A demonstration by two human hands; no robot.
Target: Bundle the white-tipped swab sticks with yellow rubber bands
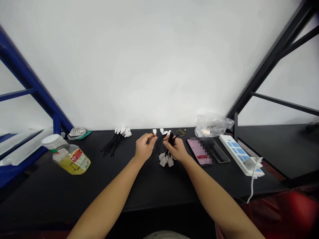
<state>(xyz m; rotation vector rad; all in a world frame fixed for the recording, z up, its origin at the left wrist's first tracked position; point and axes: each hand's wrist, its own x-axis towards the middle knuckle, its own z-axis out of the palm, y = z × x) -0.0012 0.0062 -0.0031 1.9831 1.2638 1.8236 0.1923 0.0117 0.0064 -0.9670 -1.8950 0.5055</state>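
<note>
My right hand (174, 148) grips a bundle of black cables (170, 140), and their white plugs (164, 160) hang below it on the black table (152, 189). My left hand (145, 146) pinches a thin black cable close to the bundle, with a small white plug (155, 131) at its tip. More white plugs (164, 132) lie just past both hands. Farther left, a separate bunch of black cables with white plugs (116, 141) rests on the table, out of reach of my fingers.
A bottle of yellow oil (71, 159) lies on its side at left, past a coiled white cable (76, 133). On the right are a phone (199, 151), a plastic bag (211, 125) and a white power strip (236, 152). Blue and black shelf frames stand at both sides.
</note>
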